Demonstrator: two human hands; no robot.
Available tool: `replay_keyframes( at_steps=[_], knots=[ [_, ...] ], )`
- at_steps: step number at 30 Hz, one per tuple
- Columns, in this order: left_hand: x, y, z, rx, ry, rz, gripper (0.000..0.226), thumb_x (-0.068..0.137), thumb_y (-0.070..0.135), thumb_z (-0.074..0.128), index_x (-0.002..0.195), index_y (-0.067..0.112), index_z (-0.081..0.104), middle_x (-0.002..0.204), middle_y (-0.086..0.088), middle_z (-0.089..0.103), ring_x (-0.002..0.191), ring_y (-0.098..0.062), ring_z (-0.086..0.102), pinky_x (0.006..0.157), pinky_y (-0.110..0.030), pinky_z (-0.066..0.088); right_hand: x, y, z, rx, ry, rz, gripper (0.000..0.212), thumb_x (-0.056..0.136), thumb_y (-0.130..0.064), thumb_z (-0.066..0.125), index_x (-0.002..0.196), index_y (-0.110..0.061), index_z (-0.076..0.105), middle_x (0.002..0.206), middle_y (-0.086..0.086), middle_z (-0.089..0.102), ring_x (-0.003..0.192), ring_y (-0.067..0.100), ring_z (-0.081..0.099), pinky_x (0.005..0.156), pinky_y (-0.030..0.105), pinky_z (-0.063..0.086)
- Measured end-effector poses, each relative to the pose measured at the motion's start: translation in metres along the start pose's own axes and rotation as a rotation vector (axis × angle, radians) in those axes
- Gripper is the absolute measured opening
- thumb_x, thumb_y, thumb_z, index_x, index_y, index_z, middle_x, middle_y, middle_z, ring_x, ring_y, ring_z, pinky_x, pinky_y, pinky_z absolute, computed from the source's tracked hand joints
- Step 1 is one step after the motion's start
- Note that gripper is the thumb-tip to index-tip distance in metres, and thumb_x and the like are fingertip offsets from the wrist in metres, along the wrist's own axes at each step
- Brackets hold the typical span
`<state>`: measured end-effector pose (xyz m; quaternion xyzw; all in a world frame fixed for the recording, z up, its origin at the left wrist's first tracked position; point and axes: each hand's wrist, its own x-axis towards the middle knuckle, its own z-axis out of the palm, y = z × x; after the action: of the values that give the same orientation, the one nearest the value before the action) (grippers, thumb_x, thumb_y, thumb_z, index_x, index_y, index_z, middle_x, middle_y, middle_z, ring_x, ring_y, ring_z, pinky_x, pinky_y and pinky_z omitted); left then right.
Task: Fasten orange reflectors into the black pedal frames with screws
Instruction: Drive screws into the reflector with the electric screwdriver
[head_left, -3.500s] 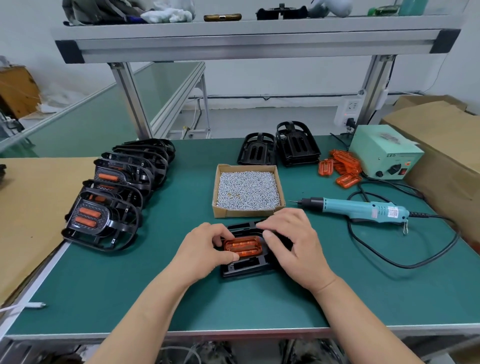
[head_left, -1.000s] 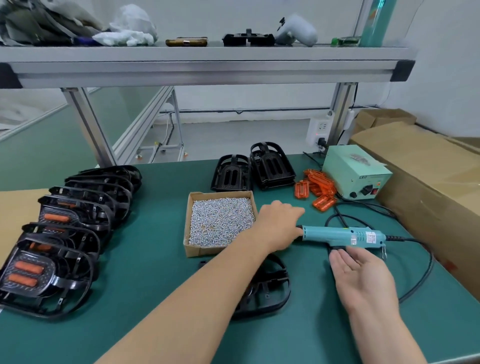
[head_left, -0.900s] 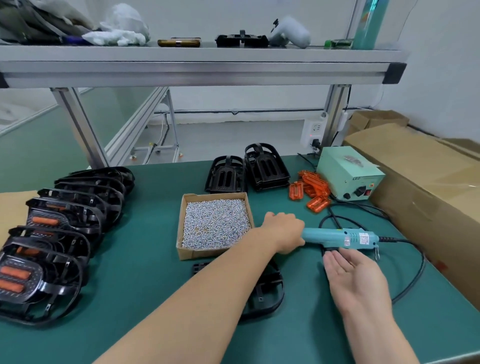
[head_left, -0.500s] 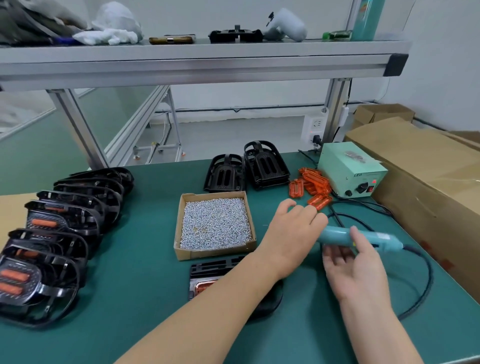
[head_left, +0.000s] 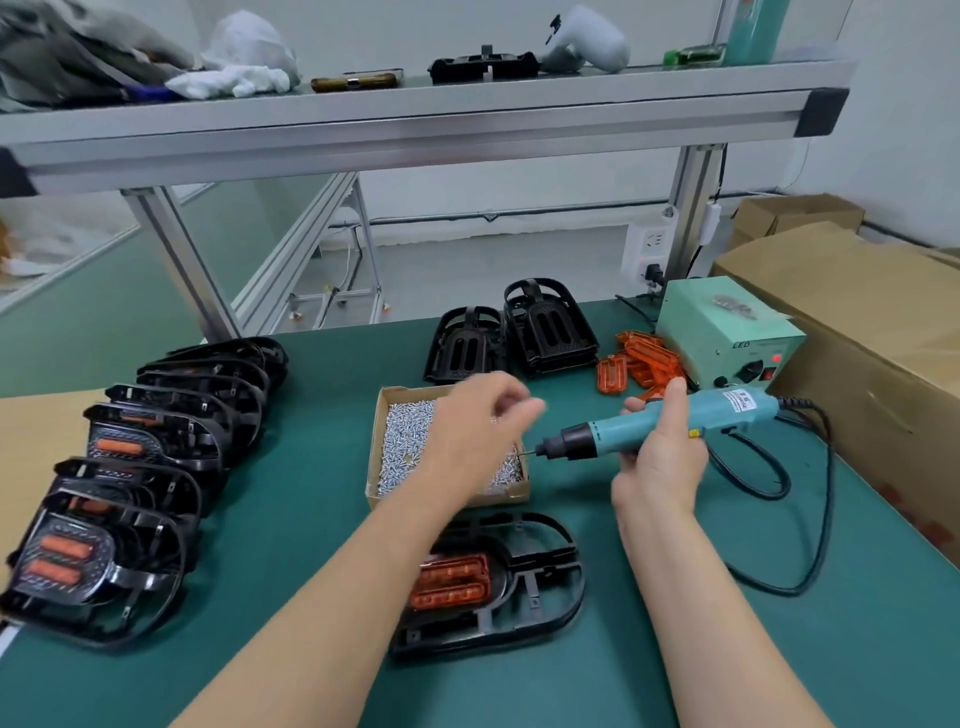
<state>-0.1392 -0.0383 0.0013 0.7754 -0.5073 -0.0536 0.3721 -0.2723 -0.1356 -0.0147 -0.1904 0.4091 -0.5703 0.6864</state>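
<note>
The screwdriver is clamped by fingers of the right hand; the left hand is too blurred to tell. A screw from the box may be fumbled at the bit.

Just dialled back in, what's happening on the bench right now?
A person is partway through one pedal. The right hand grips the teal electric screwdriver, its bit pointing toward the box of screws. The left hand is over that box, blurred, so it is unclear whether it holds a screw. A black pedal frame lies on the mat in front with an orange reflector sitting in it. Finished pedals are lined up at the left.
</note>
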Motion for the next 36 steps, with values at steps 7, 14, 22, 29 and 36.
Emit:
replay_keyframes(
  at_steps=[7, 14, 22, 29, 36],
  knots=[
    [0.003, -0.050, -0.011, 0.498, -0.292, -0.168, 0.013, 0.088, 0.017, 0.064, 0.096, 0.020, 0.074, 0.102, 0.001, 0.072, 0.097, -0.020, 0.065, 0.085, -0.032, 0.051, 0.003, 0.008, -0.007, 0.020, -0.059, -0.048, 0.019, 0.093, -0.034, 0.071, 0.092, -0.020, 0.058, 0.073, -0.010, 0.065, 0.063, 0.007, 0.062, 0.067, 0.025, 0.052],
    [0.001, -0.050, -0.010, 0.551, -0.294, -0.069, 0.027, 0.087, 0.017, 0.063, 0.061, 0.021, 0.058, 0.071, 0.000, 0.059, 0.074, -0.022, 0.058, 0.070, -0.031, 0.048, 0.002, 0.013, -0.010, 0.027, -0.059, -0.051, 0.028, 0.093, -0.034, 0.072, 0.107, -0.015, 0.057, 0.079, -0.006, 0.064, 0.064, 0.008, 0.061, 0.067, 0.025, 0.052],
    [-0.009, -0.057, -0.007, 0.313, -0.166, -0.099, 0.014, 0.085, 0.014, 0.069, 0.077, 0.025, 0.064, 0.087, 0.008, 0.067, 0.086, -0.014, 0.061, 0.081, -0.031, 0.051, 0.001, 0.016, -0.014, 0.012, -0.068, -0.037, 0.023, 0.092, -0.034, 0.072, 0.102, -0.017, 0.061, 0.077, -0.008, 0.064, 0.060, 0.008, 0.061, 0.059, 0.022, 0.052],
    [-0.017, -0.065, -0.008, 0.139, -0.097, -0.198, 0.025, 0.083, 0.010, 0.062, 0.065, 0.026, 0.061, 0.073, 0.011, 0.065, 0.078, -0.007, 0.061, 0.074, -0.031, 0.055, -0.011, 0.016, -0.012, 0.021, -0.068, -0.026, 0.026, 0.091, -0.034, 0.074, 0.104, -0.016, 0.060, 0.074, -0.009, 0.065, 0.061, 0.007, 0.062, 0.062, 0.022, 0.053],
    [-0.022, -0.058, -0.014, 0.063, 0.000, -0.256, 0.019, 0.092, 0.011, 0.058, 0.077, 0.023, 0.061, 0.079, 0.009, 0.065, 0.077, -0.009, 0.059, 0.066, -0.020, 0.046, -0.030, 0.005, -0.004, 0.022, -0.098, -0.071, 0.019, 0.092, -0.033, 0.072, 0.094, -0.019, 0.060, 0.070, -0.011, 0.065, 0.062, 0.007, 0.062, 0.066, 0.026, 0.052]
  ],
)
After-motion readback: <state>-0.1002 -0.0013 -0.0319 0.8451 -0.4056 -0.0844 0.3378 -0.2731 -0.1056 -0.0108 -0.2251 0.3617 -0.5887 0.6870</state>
